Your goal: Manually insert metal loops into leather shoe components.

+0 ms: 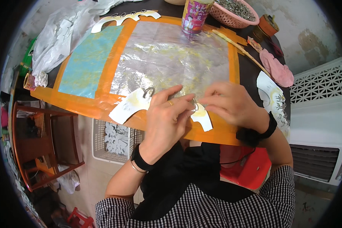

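A white scalloped strip [131, 105], smeared with yellow, lies at the table's near edge and passes under my left hand [168, 116]. A dark metal ring [149, 92] stands on its left part. My left hand is closed on the strip, thumb and fingers pinching it. Beside those fingertips is a second metal ring [195, 105], by the strip's right end [202, 120]. My right hand [231, 103] meets it from the right, thumb and forefinger pinched together at the ring. Whether they grip the ring itself is hidden.
Another ringed strip [125, 18] lies at the back left, near a plastic bag [59, 41] of white pieces. A purple can [195, 16], a pink basket [235, 13] of metal parts and a stick [242, 51] stand or lie farther back. More ringed strips [271, 99] are at right.
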A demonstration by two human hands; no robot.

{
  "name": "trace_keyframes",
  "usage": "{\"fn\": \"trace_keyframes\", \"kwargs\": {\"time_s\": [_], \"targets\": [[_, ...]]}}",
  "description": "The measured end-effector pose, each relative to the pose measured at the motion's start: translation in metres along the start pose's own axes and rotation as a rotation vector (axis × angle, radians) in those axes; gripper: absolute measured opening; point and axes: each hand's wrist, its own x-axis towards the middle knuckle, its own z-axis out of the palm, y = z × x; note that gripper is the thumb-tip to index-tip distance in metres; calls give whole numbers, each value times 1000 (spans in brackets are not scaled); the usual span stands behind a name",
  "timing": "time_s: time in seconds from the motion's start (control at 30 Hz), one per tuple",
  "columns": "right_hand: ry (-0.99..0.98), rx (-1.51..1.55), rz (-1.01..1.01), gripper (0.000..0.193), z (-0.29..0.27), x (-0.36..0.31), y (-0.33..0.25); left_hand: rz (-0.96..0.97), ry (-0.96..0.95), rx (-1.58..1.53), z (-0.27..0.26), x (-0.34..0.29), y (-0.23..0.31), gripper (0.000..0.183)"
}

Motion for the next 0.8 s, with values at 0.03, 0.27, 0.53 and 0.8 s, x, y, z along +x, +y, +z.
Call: {"fn": "trace_keyframes", "kwargs": {"time_s": [0.03,0.27,0.53,0.8], "targets": [[2,43,95,11,-2,-2,1,3,-5,-4,0,0,0,15],[30,107,-55,15,6,15,14,-20,-27,19,-1,2,4,17],[-126,203,-134,10,3,24,33,-45,-19,23,-3,1,4,17],[-157,195,-179,11,1,34,32,-40,-28,33,-5,2,6,17]]}}
